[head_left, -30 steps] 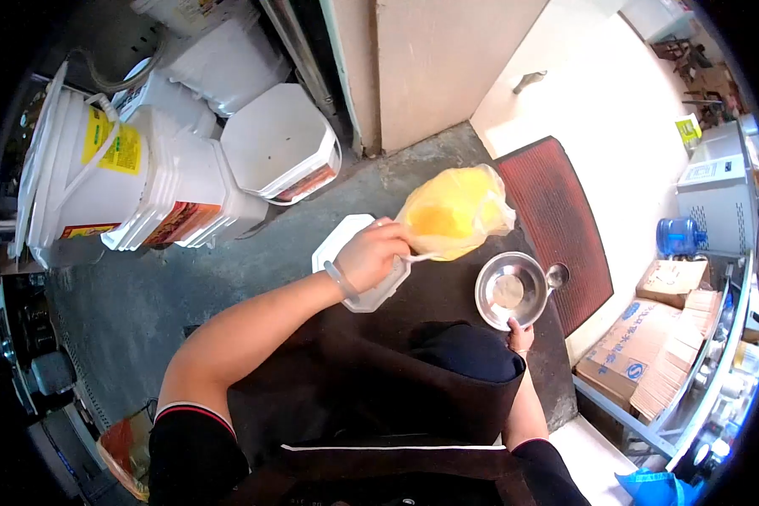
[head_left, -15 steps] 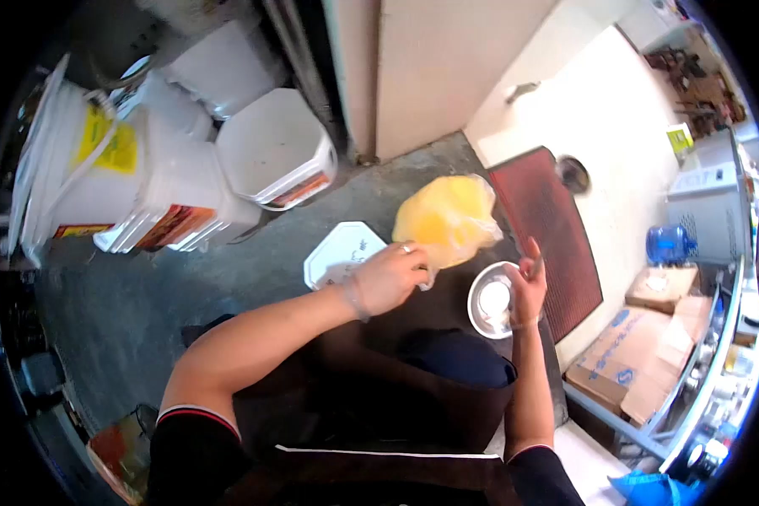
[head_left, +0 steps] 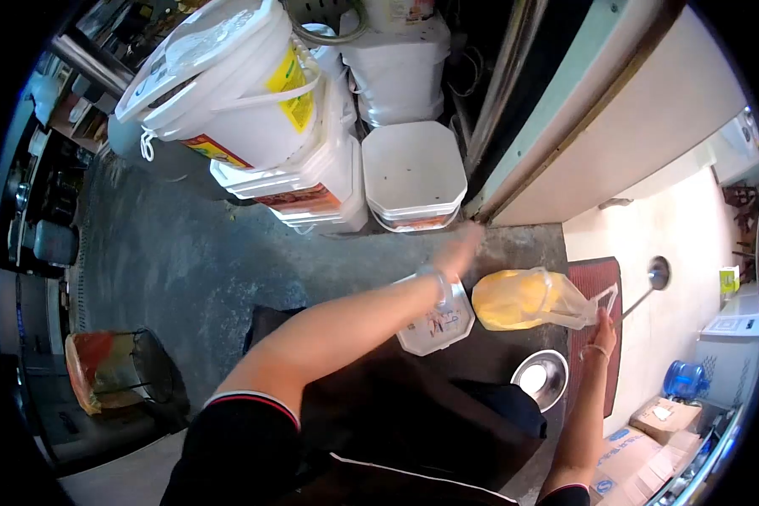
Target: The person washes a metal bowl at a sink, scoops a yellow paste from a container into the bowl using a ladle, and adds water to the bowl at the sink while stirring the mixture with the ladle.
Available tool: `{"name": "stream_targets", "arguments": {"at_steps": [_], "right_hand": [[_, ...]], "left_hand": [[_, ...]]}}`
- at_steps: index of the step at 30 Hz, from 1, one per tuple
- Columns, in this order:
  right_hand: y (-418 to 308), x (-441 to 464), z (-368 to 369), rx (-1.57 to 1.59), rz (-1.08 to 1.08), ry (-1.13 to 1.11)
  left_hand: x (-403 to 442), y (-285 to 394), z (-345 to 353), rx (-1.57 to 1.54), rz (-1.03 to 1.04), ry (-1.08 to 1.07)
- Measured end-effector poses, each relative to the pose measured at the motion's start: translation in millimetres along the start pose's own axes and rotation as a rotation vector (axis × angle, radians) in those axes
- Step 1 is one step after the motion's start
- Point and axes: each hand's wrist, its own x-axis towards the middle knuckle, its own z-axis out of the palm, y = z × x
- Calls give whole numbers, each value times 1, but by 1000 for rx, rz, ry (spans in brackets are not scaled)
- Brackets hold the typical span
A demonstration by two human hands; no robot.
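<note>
A clear plastic bag [head_left: 508, 301] with yellow contents lies on its side, its loose neck pointing right. My right hand [head_left: 604, 334] is closed on the end of that neck. Motion blurs my left hand [head_left: 460, 255], which is in the air just left of the bag and above an eight-sided white lid [head_left: 437, 331] with writing on it; its fingers are smeared. Below the bag sits a round metal bowl [head_left: 553, 368] with something white inside.
An uncovered white bucket [head_left: 413, 169] stands ahead, beside a stack of lidded buckets [head_left: 261, 118]. A door panel [head_left: 599, 143] rises at the right. Beyond a red mat [head_left: 597, 274] lies a ladle [head_left: 658, 273]. A waste bin [head_left: 118, 371] stands at left, cardboard boxes [head_left: 637, 464] at lower right.
My view has swung left. My left hand has let go of the bag and moved away from it. My right hand, open by the bowl before, now grips the bag's neck, which points right.
</note>
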Motion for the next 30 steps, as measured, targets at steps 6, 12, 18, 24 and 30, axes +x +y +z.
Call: {"name": "stream_targets", "arguments": {"at_steps": [6,12,18,24,30], "right_hand": [[-4,-62,-3,4,55,46],[-17,-133,-11,115,-47,109],[-53,-160,13,157,-85,-35],[-90,-173,74,183,-75,-283],[-100,-196,103,290,28,-434]], "left_hand": [[116,-62,-88,-1332,-145,297],[0,-15,-51,-1096,-183,465],[-119,8,-73,-772,-247,98],[-160,25,-131,-433,-380,-10],[-180,33,-163,-277,-409,21]]}}
